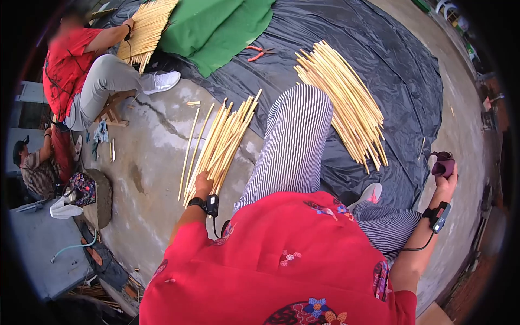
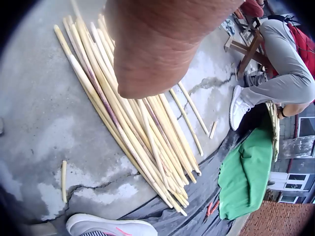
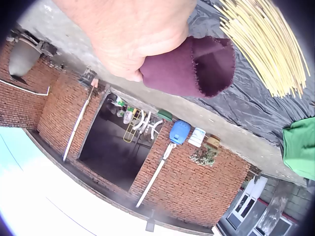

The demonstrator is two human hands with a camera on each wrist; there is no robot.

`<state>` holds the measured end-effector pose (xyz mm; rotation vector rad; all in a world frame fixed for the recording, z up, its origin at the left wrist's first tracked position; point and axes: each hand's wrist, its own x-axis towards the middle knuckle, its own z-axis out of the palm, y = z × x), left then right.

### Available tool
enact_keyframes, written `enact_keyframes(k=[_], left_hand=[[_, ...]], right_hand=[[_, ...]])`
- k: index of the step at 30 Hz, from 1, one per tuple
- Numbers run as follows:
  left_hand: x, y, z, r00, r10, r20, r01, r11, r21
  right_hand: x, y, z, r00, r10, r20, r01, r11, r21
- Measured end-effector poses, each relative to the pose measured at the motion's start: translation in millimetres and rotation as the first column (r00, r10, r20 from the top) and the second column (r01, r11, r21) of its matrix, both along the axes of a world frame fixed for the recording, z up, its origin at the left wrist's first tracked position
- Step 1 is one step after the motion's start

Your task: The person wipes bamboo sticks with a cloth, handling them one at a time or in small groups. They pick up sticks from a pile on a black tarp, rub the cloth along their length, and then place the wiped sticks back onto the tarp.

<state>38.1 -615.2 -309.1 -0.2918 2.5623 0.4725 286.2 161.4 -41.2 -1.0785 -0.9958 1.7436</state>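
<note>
My left hand (image 1: pixel 203 185) is at the near end of a loose pile of pale sticks (image 1: pixel 227 138) on the concrete; in the left wrist view the hand (image 2: pixel 157 49) covers part of the sticks (image 2: pixel 142 142), and its fingers are hidden. Off to the right, my right hand (image 1: pixel 446 185) holds a dark purple cloth piece (image 1: pixel 443 165). The right wrist view shows that hand (image 3: pixel 138 39) gripping the rolled cloth (image 3: pixel 172 71), its open end facing away from the hand.
A second bundle of sticks (image 1: pixel 344 100) lies on black plastic sheeting (image 1: pixel 401 70), near red-handled pliers (image 1: pixel 260 53) and green cloth (image 1: pixel 216 27). A seated person (image 1: pixel 81 70) at upper left handles more sticks; another person (image 1: pixel 38 168) sits farther back.
</note>
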Motion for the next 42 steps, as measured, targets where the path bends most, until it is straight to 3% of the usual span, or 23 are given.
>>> enact_keyframes(k=[2,5,6,9,13,16,18,19,22,24,28,29,33,36,42], left_hand=[[-7,26,6,1.000,-0.023,-0.013,0.024,0.997,0.069],[-25,46,-4,0.985,-0.168,0.029,0.159,0.967,0.197],[-34,53,-10,0.978,-0.202,0.046,0.187,0.957,0.224],[-64,94,3,0.976,-0.151,0.159,0.076,0.914,0.399],[-121,156,5,0.953,-0.266,0.145,0.170,0.865,0.472],[-153,212,11,0.899,-0.438,0.011,0.381,0.793,0.475],[-184,242,-26,0.917,-0.389,0.081,0.271,0.761,0.589],[-194,261,-32,0.906,-0.418,0.066,0.299,0.743,0.598],[-212,331,-24,0.787,-0.615,-0.039,0.565,0.695,0.445],[-208,384,10,0.608,-0.785,-0.116,0.786,0.576,0.223],[-220,436,-4,0.333,-0.921,-0.201,0.943,0.329,0.054],[-220,449,-1,0.283,-0.952,-0.115,0.957,0.288,-0.026],[-217,486,-3,0.119,-0.989,-0.083,0.992,0.121,-0.020],[-214,501,-24,0.007,-0.995,-0.102,0.993,0.019,-0.117],[-192,516,-39,-0.050,-0.989,-0.138,0.934,0.003,-0.358]], right_hand=[[3,12,2,0.987,-0.006,-0.163,-0.012,0.994,-0.106],[5,26,5,0.961,-0.043,-0.274,-0.011,0.981,-0.192],[5,28,4,0.956,-0.051,-0.288,-0.005,0.982,-0.191],[-2,18,13,0.941,-0.073,-0.330,0.014,0.984,-0.177],[-14,-4,33,0.903,-0.002,-0.429,-0.080,0.982,-0.172],[-30,-30,54,0.907,0.020,-0.421,-0.084,0.988,-0.133],[-39,-37,59,0.886,0.094,-0.454,-0.151,0.984,-0.090],[-45,-45,64,0.890,0.073,-0.451,-0.138,0.984,-0.112],[-62,-60,75,0.912,0.040,-0.408,-0.111,0.982,-0.151],[-69,-61,74,0.936,0.057,-0.348,-0.112,0.984,-0.140],[-89,-67,75,0.953,0.013,-0.303,-0.075,0.979,-0.192],[-92,-67,73,0.958,-0.008,-0.288,-0.055,0.976,-0.210],[-98,-68,65,0.965,-0.025,-0.263,-0.043,0.967,-0.252],[-105,-70,64,0.967,-0.070,-0.246,-0.007,0.954,-0.301],[-111,-70,58,0.965,-0.088,-0.246,0.001,0.942,-0.334]])
